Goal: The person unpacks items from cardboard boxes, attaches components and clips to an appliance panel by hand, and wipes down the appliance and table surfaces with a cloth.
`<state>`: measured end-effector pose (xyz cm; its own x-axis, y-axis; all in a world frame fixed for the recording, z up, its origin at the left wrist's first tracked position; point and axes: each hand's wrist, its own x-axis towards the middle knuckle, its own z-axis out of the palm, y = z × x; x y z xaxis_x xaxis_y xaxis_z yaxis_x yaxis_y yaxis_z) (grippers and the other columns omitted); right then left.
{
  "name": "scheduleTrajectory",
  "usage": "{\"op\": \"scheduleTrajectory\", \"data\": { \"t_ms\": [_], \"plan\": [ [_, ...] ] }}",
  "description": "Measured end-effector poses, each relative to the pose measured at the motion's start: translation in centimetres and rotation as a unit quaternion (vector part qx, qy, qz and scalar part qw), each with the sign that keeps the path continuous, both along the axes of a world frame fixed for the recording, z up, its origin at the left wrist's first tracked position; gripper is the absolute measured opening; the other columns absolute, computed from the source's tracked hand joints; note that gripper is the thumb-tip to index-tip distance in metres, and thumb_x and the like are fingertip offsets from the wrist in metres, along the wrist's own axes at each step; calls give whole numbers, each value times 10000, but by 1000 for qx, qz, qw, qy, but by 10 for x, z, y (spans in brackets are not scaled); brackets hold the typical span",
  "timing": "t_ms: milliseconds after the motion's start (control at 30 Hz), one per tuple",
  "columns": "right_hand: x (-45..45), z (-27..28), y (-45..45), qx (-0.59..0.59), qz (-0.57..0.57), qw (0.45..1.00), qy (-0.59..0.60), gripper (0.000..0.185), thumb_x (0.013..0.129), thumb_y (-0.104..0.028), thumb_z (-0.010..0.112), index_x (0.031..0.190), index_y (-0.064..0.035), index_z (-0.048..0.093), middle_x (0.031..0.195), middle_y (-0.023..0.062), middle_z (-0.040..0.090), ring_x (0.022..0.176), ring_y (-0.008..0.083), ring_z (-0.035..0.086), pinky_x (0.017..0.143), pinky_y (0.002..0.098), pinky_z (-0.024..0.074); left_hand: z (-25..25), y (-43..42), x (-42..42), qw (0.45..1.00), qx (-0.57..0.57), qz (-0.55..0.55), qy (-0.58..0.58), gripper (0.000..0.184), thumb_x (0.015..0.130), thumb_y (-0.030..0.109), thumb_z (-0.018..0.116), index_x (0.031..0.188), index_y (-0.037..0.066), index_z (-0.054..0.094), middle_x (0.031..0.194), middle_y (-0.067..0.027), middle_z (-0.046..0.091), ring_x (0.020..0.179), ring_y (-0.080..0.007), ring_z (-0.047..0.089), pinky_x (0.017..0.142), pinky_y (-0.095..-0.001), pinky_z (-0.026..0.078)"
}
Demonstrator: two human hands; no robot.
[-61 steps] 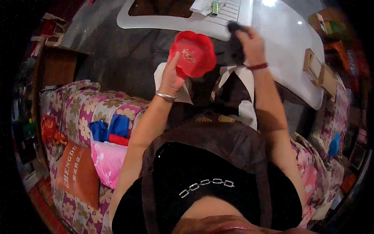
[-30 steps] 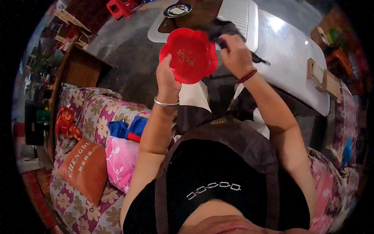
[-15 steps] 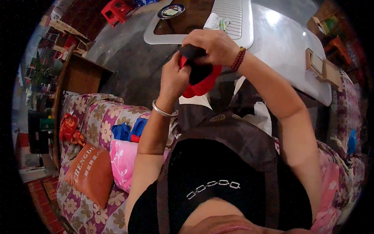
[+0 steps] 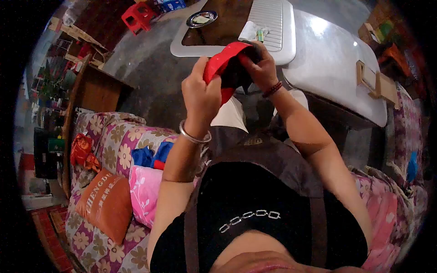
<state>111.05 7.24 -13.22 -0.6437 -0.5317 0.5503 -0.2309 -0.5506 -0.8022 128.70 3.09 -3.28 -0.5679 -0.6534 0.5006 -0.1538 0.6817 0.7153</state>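
Observation:
A red and black fabric piece [image 4: 223, 61], red outside with a dark inside, is stretched between my two hands in front of my apron. Its exact kind cannot be made out. My left hand [image 4: 200, 93], with a silver bangle at the wrist, is closed on the red left edge, thumb in front. On the other side, my right hand [image 4: 262, 68], wearing a beaded bracelet, grips the dark right edge with its thumb at the opening. The opening faces me, and part of the fingers lies hidden behind the fabric.
A white-edged table [image 4: 182, 49] ahead holds a metal plate [image 4: 201, 19] and a white cloth [image 4: 249, 32]. A red stool [image 4: 138, 18] stands beyond. Left on the flowered sofa lie an orange cushion [image 4: 107, 204], a pink cushion [image 4: 144, 193] and blue fabric [image 4: 143, 157].
My right hand has moved down and right from the top of the fabric piece to its right edge. The piece has turned, its red side now up, with its dark opening spread wider.

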Motion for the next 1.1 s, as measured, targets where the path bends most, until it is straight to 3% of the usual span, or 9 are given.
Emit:
{"op": "scheduleTrajectory", "data": {
  "t_ms": [133, 267, 333, 433, 533, 600, 767, 833, 1100],
  "plan": [
    [25, 0, -1, 28, 155, 896, -416, 343, 882, -248, 655, 1158, -60, 578, 1087, 61, 645, 991, 204, 630, 869, 341, 519, -19, 5, -17, 983, -24, -13, 184, 243, 805, 37, 543, 1032, -32, 595, 865, -95, 640, 798, -165, 589, 747, -273, 474],
    [37, 2, -10, -145, 391, 776, -473, 290, 947, -216, 532, 1198, -76, 567, 1184, 72, 609, 1049, 237, 605, 902, 399, 507, -43, -3, -30, 947, -36, -47, 316, 254, 870, 89, 553, 1093, -30, 578, 882, -97, 629, 798, -183, 602, 735, -292, 471],
    [34, -21, -19, -19, 217, 964, -153, 277, 956, -219, 533, 1196, -82, 544, 1136, 44, 612, 1027, 183, 599, 900, 354, 500, -59, -4, -32, 940, -39, -101, 324, 350, 875, 96, 585, 1198, -31, 534, 1083, -111, 600, 994, -192, 581, 883, -302, 446],
    [22, 5, -6, -2, 235, 922, -308, 248, 939, -214, 563, 1150, -84, 558, 1058, 33, 636, 953, 170, 621, 864, 340, 511, -86, -3, -27, 946, 111, -139, 270, 521, 846, 82, 633, 1312, -27, 425, 1221, -126, 542, 1100, -201, 539, 954, -298, 406],
    [-14, 13, 2, 136, 50, 985, -94, 280, 869, -194, 634, 1121, -86, 572, 1039, 84, 652, 939, 235, 641, 837, 354, 518, -79, -24, 0, 932, 247, -214, 157, 702, 799, 104, 701, 1378, -22, 325, 1259, -138, 502, 1143, -203, 510, 983, -305, 390],
    [-38, 17, 9, 273, -113, 929, 222, 366, 779, -168, 707, 1113, -97, 576, 1067, 133, 649, 978, 300, 639, 835, 380, 523, -70, -47, 13, 888, 397, -207, 105, 703, 795, 192, 735, 1349, -22, 360, 1167, -135, 576, 1067, -188, 566, 949, -308, 432],
    [-5, 50, 12, 216, -8, 760, 613, 434, 700, -193, 719, 1097, -119, 559, 932, 106, 623, 897, 292, 639, 756, 400, 530, -53, -52, 6, 906, 312, -251, -140, 565, 781, 189, 736, 1242, -20, 486, 1084, -115, 638, 976, -162, 610, 866, -302, 482],
    [12, 48, 12, 234, -15, 730, 642, 437, 700, -206, 725, 1095, -124, 558, 928, 93, 622, 888, 289, 637, 753, 410, 527, -72, -52, 1, 876, 371, -287, -114, 521, 774, 178, 737, 1204, -24, 523, 1078, -108, 635, 961, -152, 602, 854, -296, 476],
    [-16, -22, 12, 174, -84, 960, 202, 459, 740, -133, 729, 1160, -81, 552, 1057, 139, 642, 974, 315, 631, 861, 391, 504, -91, -17, -7, 971, 189, -124, 77, 303, 783, 72, 487, 1060, -37, 543, 818, -101, 596, 734, -167, 546, 731, -293, 475]
  ]
}}
